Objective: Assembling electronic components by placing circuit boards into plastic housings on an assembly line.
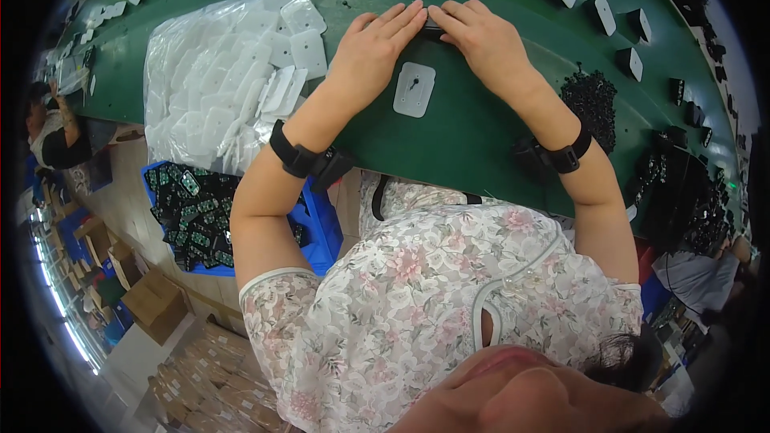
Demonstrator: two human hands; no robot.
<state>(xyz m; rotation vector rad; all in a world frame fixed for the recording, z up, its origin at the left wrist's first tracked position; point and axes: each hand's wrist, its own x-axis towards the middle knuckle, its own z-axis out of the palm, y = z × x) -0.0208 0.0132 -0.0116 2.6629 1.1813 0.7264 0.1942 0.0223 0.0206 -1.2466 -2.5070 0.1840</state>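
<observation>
My left hand (374, 52) and my right hand (484, 44) meet at the far middle of the green table. Their fingers are closed together over a small black case (433, 29), with the fingertips nearly touching. Most of the case is hidden beneath the fingers. Nearer to me, between my forearms, a white rounded rectangular plate (415, 90) lies flat, with a small dark piece (415, 82) on its middle. Each wrist wears a black strap with a dark block on it.
Left of my arm lies a clear bag (204, 72) of white plates, some spilling out. Below it stands a blue bin (325, 228) of green-and-black circuit pieces. A pile of small black parts (589, 104) lies right. White-topped black cases (603, 14) line the far side.
</observation>
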